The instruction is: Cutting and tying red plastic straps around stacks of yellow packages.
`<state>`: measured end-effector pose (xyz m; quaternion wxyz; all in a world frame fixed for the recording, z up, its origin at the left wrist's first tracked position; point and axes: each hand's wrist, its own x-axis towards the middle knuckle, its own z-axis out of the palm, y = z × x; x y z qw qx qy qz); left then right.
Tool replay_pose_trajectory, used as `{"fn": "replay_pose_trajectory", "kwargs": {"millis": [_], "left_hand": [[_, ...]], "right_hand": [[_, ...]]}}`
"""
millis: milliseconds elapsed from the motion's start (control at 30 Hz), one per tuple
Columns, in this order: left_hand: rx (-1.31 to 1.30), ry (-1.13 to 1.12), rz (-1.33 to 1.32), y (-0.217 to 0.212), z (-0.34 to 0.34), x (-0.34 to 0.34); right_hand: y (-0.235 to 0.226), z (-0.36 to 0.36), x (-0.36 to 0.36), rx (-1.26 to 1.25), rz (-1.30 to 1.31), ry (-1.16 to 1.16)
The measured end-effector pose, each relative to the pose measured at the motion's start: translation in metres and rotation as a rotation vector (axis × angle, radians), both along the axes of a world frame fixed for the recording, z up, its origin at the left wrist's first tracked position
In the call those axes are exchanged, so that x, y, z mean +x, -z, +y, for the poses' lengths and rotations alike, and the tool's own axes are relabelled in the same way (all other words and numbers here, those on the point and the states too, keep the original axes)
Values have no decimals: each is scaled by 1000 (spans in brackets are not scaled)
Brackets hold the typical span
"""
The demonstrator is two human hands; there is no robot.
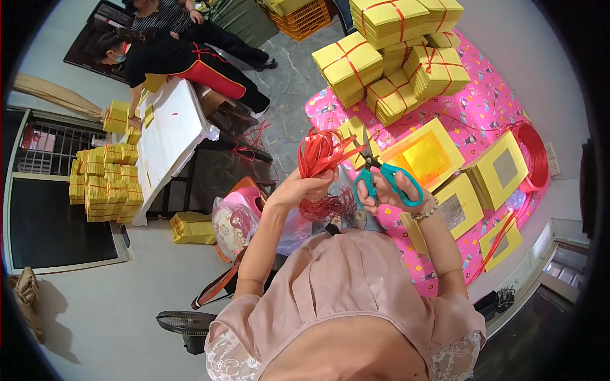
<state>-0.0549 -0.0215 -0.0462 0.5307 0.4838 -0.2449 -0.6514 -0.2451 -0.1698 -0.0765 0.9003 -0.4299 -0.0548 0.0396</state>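
Note:
My left hand [308, 189] is closed around a bunch of red ribbon [321, 152], whose looped strands fan out above the fingers. In my right hand [394, 195] is a pair of scissors [367, 155] with teal handles, fingers through the loops. Its dark blades lie at the right side of the bunch, close to some ribbon ends; whether they touch is hard to tell. Beneath the scissors, stacks of yellow paper sit on a pink patterned cloth [473, 254], one with an orange and gold square [423, 157], others with silver squares [506, 167].
Tied yellow paper bundles [348, 68] are piled at the far right. A red ribbon coil [532, 155] lies by the right wall. At a white table [173, 130] on the left, one person leans over; another stands behind. A black fan [184, 322] stands lower left.

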Motion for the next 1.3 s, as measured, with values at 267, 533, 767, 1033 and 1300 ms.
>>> {"fn": "replay_pose_trajectory", "kwargs": {"millis": [267,533,767,1033,1300], "left_hand": [[22,16,53,0,1,-4],[45,-61,52,8,-5,-5],[3,-42,27,8,-7,-10],[26,-145,20,16,-8,-7],[23,-68,5,12,-9,-15]], "right_hand": [[13,1,-12,22,157,46],[-9,23,-32,-9,108,49],[-15,27,-25,-114,162,-10],[-16,38,-30,-140,129,-87],[-11,32,-23,-97,207,107]]}}
